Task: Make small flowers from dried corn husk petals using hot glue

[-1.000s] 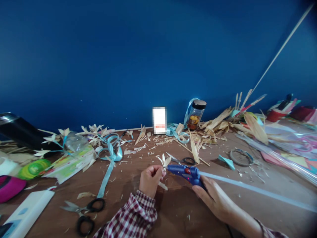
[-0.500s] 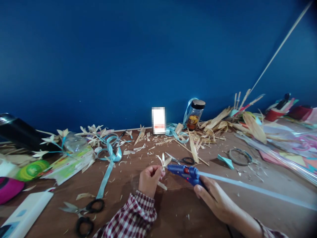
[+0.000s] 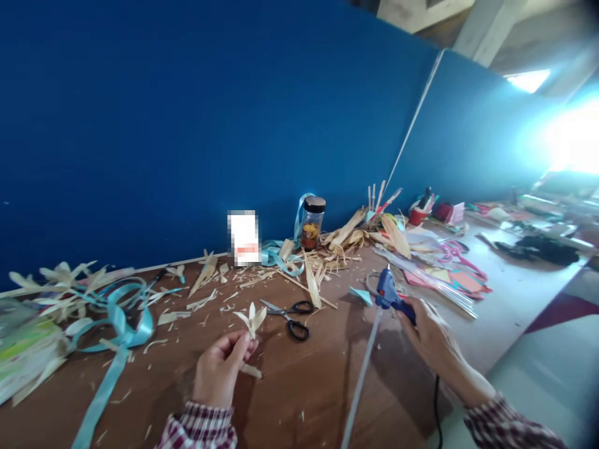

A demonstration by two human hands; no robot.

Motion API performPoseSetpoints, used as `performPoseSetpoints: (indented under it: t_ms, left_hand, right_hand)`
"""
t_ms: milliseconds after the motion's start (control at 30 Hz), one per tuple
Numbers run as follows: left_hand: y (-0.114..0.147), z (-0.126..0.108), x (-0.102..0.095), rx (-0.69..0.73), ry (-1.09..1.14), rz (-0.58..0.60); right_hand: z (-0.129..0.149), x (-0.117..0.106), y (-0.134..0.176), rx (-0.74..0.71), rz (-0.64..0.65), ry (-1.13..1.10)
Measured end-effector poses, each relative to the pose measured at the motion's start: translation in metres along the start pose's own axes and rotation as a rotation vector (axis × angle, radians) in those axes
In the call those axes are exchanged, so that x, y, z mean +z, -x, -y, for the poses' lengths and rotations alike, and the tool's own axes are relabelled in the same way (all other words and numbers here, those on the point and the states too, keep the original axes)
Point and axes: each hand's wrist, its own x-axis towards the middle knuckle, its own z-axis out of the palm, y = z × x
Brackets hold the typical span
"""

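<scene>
Between the thumb and fingers of my left hand (image 3: pixel 219 368) is a small pale flower (image 3: pixel 253 320) made of dried husk, its petals pointing up. My right hand (image 3: pixel 433 343) is closed around the handle of a blue glue gun (image 3: pixel 387 290). The gun's nozzle points up and away from me, apart from the flower. A long translucent glue stick (image 3: pixel 362 380) sticks out of its back toward the table's near side. Just beyond the flower lies a pair of black-handled scissors (image 3: pixel 297 318), blades spread.
Light blue ribbon (image 3: pixel 116 337) and finished husk flowers (image 3: pixel 60 274) lie at the left. A lidded jar (image 3: pixel 312 223) stands by the blue wall among dry husks (image 3: pixel 346 234). Coloured paper (image 3: pixel 449 280) and clear plastic sticks (image 3: pixel 440 290) lie right. A power cord (image 3: pixel 437 411) hangs below my right hand.
My right hand has drawn the glue gun away from the flower to the right and turned its nozzle upward. My left hand still holds the flower. The view has swung right.
</scene>
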Motion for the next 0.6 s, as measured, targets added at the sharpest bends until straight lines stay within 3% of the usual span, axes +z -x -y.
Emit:
performPoseSetpoints:
  t_ms: [167,300,367,433,533,600]
  left_hand:
    - [0.001,-0.001,0.000,-0.030,0.075,0.014]
    - [0.001,-0.004,0.000,-0.090,0.210,0.041]
    - [0.001,-0.005,0.001,-0.108,0.294,0.049]
    - [0.001,-0.004,0.001,-0.110,0.324,0.050]
    - [0.000,-0.001,0.000,-0.084,0.285,0.062]
    - [-0.001,0.002,-0.002,-0.055,0.249,0.075]
  right_hand:
    - [-0.029,0.016,0.004,0.002,0.090,0.113]
    - [-0.019,0.003,-0.009,-0.027,0.061,0.138]
    - [0.008,-0.011,-0.019,-0.009,-0.005,0.042]
    - [0.053,-0.023,-0.026,-0.057,0.049,-0.195]
    - [0.137,-0.026,-0.024,-0.305,0.379,-0.481]
    - [0.186,-0.017,-0.017,-0.457,0.553,-0.539]
